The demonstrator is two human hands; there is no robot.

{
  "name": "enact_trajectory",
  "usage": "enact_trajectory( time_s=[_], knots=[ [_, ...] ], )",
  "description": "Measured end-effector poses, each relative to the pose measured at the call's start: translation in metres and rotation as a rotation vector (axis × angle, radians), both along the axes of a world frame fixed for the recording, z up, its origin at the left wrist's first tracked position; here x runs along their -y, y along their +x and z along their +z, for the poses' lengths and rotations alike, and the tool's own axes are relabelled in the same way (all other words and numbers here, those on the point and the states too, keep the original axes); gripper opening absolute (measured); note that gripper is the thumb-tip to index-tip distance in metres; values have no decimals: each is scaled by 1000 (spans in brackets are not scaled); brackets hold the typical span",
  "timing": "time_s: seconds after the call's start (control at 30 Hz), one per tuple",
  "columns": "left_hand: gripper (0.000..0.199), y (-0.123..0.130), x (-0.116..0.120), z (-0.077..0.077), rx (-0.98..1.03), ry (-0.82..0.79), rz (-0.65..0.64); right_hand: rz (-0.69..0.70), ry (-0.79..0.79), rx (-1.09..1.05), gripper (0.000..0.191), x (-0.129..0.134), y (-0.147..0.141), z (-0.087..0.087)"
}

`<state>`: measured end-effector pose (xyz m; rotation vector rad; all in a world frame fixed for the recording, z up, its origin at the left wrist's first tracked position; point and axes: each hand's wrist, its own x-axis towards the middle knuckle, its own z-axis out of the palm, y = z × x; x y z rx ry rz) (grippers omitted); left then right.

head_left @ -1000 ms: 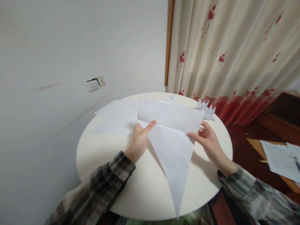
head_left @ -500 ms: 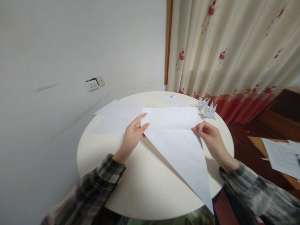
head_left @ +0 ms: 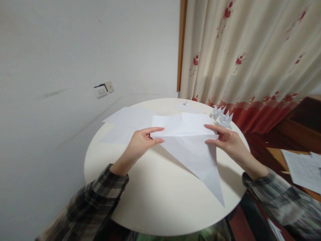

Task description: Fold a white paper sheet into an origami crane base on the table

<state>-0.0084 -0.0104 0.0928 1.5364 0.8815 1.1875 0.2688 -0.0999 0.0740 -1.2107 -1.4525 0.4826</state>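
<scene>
A white sheet of paper [head_left: 190, 150] is held over the round table, with a straight crease running across it. Above the crease is a rectangular band; below it the sheet narrows to a point toward the front right. My left hand [head_left: 141, 142] pinches the crease's left end, thumb below and fingers above. At the right end, my right hand [head_left: 227, 139] grips the sheet the same way. Behind that hand stand several folded paper cranes [head_left: 222, 117] at the table's right rim.
Loose white sheets [head_left: 125, 115] lie at the left of the white round table [head_left: 140, 201]. A small folded paper piece [head_left: 187, 103] sits at the far edge. Written papers [head_left: 303, 170] rest on a wooden surface at right. A flowered curtain [head_left: 250, 50] hangs behind.
My right hand has shifted its grip to the crease's right end, and my left hand now pinches its left end. The fold line looks sharper, and the sheet's lower point has risen.
</scene>
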Motion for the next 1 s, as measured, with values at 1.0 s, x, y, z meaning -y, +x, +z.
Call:
enact_trajectory(
  time_s=[1.0],
  knots=[
    [43, -11, 1, -75, -919, 650, -162, 231, 253, 1115, 15, 31, -56, -51]
  ],
)
